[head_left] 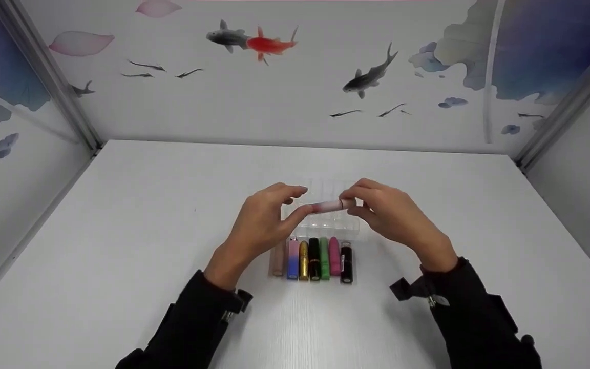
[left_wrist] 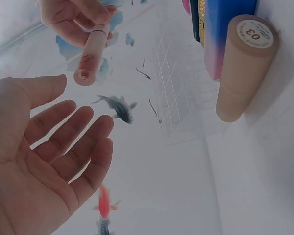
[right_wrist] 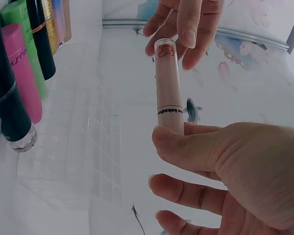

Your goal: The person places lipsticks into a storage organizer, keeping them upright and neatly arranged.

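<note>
Wall, one, printed with fish (head_left: 274, 102): beyond the grip.
Table, one, white (head_left: 121, 230): beneath the grip.
Clear divided tray (head_left: 325, 224), one: below the grip, partly to its left.
Hands, two. Right hand (head_left: 395, 215): pinching, by thumb and forefinger, one end of a pale pink tube (head_left: 328, 206). Left hand (head_left: 261, 218): loosely spread, gripping nothing, just beside the tube's free end, with a gap showing in the left wrist view.
Pale pink tube, one: raised above the tray, reaching leftward from the pinch; long axis roughly crosswise to the body, free end toward the left hand; right hand the nearer, in contact.
Lying tubes, seven, side by side on the body side of the grip, long axes running toward the body: brown tube (head_left: 278, 260), one; pink-and-blue tube (head_left: 293, 260), one; black tubes (head_left: 346, 264), two; green tube (head_left: 324, 259), one; pink tube (head_left: 334, 256), one; gold tube (head_left: 303, 261), one.
</note>
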Tool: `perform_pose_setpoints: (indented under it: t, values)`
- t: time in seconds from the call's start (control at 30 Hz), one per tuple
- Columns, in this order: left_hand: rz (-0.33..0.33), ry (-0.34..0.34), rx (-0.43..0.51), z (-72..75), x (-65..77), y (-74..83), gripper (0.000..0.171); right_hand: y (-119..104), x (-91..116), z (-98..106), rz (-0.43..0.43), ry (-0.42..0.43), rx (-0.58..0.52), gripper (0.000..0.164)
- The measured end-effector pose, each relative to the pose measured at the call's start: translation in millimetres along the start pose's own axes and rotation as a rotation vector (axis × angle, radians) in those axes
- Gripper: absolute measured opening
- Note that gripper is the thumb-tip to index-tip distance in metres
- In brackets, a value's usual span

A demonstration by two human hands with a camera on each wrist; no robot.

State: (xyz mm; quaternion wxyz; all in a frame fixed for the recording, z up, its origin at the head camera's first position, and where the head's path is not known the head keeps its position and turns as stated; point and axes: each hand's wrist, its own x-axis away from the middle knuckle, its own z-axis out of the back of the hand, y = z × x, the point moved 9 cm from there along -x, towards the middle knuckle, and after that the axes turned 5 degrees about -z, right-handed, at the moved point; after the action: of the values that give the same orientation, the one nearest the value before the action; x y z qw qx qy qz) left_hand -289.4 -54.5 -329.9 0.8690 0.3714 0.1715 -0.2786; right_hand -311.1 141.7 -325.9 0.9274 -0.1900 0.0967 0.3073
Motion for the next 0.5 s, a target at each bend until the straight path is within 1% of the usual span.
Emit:
perform_pose_setpoints:
  t: [0.07, 0.17, 0.4, 0.5]
  values:
    - [-0.022, 0.001, -0.012, -1.1, 0.0, 1.0, 0.038, 0, 1, 1, -0.01, 0.019, -0.005, 0.018]
    - [-0.032, -0.006, -0.013, -3.8, 0.4, 0.8, 0.037, 3, 2, 1, -0.016, 0.037, -0.011, 0.018]
    - [-0.021, -0.048, -0.039, -9.9, 2.2, -2.8, 0.039, 4, 4, -1, 0.016, 0.04, -0.022, 0.019]
    - [-0.03, -0.048, -0.047, -11.5, 2.3, -3.3, 0.037, 3, 4, -2, 0.024, 0.04, -0.027, 0.02]
